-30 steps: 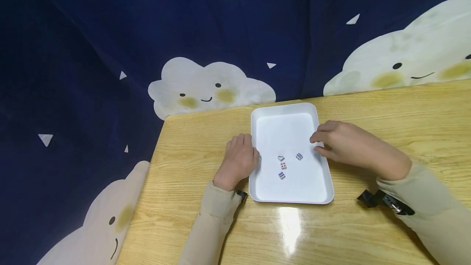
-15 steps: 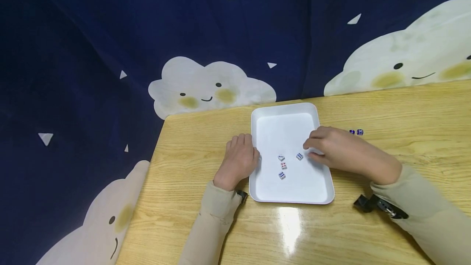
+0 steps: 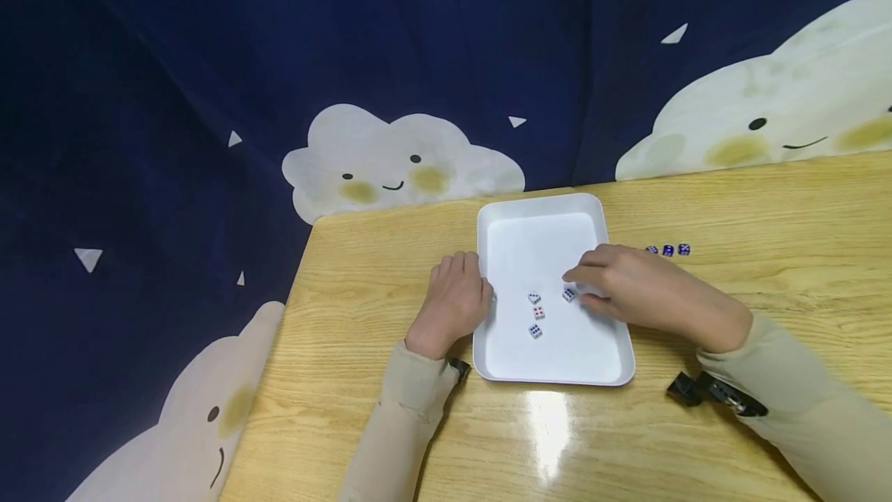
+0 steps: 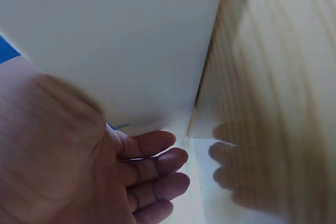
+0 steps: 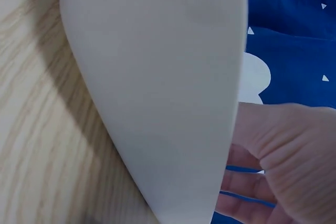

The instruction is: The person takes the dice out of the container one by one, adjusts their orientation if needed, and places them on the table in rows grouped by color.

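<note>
A shallow white tray (image 3: 543, 366) lies on the wooden table. Several small white dice are in it: one with red pips (image 3: 539, 313), a blue-pipped die (image 3: 534, 297) above it, another die (image 3: 535, 331) below, and a fourth die (image 3: 568, 295) off to the right. My left hand (image 3: 454, 300) holds the tray's left wall, thumb over the rim, fingers (image 4: 157, 163) along the outside. Over the right wall reaches my right hand (image 3: 634, 289), thumb and index finger parted on either side of the rightmost die. Whether they touch it I cannot tell.
Right of the tray, three blue dice stand in a row on the table: one die (image 3: 651, 250) partly hidden behind my hand, a middle die (image 3: 668, 250) and an outer die (image 3: 684, 249). A dark blue cloud-print curtain (image 3: 446, 45) hangs behind the table (image 3: 369, 269).
My right hand has moved left and slightly down, from the tray's right rim to the rightmost white die. The blue dice have come into sight behind it. My left hand stays put.
</note>
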Available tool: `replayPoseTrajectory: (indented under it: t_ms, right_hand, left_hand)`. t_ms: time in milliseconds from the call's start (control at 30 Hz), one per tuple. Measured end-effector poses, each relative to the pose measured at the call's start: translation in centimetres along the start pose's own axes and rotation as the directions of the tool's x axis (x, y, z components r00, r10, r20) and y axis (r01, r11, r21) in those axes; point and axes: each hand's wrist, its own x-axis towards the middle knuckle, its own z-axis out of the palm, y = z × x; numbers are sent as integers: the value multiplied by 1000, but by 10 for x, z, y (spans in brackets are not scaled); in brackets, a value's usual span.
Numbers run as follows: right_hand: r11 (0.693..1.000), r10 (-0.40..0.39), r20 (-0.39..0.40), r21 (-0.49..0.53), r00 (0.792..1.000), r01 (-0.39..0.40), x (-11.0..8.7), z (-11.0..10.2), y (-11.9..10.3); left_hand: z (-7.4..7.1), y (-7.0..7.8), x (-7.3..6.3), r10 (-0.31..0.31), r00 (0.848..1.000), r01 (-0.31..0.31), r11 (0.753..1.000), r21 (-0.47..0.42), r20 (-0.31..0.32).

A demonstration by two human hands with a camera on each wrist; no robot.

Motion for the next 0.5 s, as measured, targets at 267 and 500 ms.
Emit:
replayPoseTrajectory:
  t_ms: [267, 500]
  right_hand:
    - [1000, -10, 2, -12, 1000, 10, 0, 6, 2]
    - [1000, -25, 4, -18, 1000, 25, 0, 11, 3]
  left_hand:
    - [0, 0, 0, -4, 1000, 4, 1000, -2, 7]
    - [-1, 0, 0, 4, 1000, -4, 1000, -6, -1]
